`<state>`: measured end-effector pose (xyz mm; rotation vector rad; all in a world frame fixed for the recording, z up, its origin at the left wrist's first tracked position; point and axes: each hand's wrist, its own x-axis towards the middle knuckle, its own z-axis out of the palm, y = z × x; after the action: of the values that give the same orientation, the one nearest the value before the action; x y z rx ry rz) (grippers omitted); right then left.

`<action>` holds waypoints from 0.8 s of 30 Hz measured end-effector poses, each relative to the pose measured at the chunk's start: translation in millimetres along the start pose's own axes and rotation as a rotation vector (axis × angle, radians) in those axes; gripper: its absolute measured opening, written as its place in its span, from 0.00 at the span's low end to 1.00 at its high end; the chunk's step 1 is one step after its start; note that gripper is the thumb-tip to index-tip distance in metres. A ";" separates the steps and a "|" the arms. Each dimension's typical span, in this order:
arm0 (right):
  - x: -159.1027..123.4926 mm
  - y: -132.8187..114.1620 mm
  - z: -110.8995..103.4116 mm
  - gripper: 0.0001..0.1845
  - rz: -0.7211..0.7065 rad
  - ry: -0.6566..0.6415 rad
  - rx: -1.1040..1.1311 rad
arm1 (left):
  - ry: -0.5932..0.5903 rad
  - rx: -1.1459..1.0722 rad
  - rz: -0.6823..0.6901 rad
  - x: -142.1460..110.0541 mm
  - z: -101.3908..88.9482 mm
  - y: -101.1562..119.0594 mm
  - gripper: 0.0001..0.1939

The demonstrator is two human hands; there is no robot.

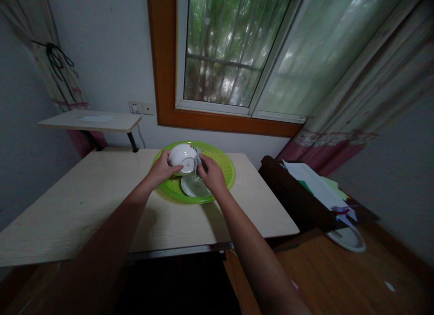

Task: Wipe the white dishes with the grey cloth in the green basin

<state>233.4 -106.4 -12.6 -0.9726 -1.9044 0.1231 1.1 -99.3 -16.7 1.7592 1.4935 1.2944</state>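
My left hand (pixel 161 171) grips a white bowl (pixel 182 155) by its side, the thumb lying across the underside near the foot ring. The bowl is tilted, with its base turned toward me. My right hand (pixel 213 174) is closed on a thin greyish cloth (pixel 198 157) that touches the bowl's right edge. Both hands are above a round green plastic basket (pixel 228 170). Inside the basket, below the bowl, lies a pale dish (pixel 193 188), partly covered by the cloth and my right hand.
The basket stands on a light wooden table (pixel 111 193). A small raised shelf (pixel 115 121) on black legs is at the back left. A window (pixel 224 48) is behind the table. To the right, papers (pixel 308 183) lie on a dark brown piece of furniture (pixel 288 193).
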 end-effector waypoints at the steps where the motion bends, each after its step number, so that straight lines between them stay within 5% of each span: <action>1: -0.2 1.2 0.7 0.20 0.008 -0.008 -0.008 | 0.003 0.006 -0.001 -0.7 -0.4 1.3 0.32; 13: 0.1 -11.1 -7.2 0.25 -0.279 -0.077 -0.024 | -0.043 0.048 0.008 -2.9 0.2 4.5 0.33; 24: 0.5 -7.2 -4.9 0.18 -0.097 -0.017 -0.035 | 0.026 0.109 -0.013 -6.0 -3.7 14.5 0.31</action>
<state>233.0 -112.5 -6.3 -0.9030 -1.9718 0.0410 5.0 -109.8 -5.1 1.8031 1.6154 1.2554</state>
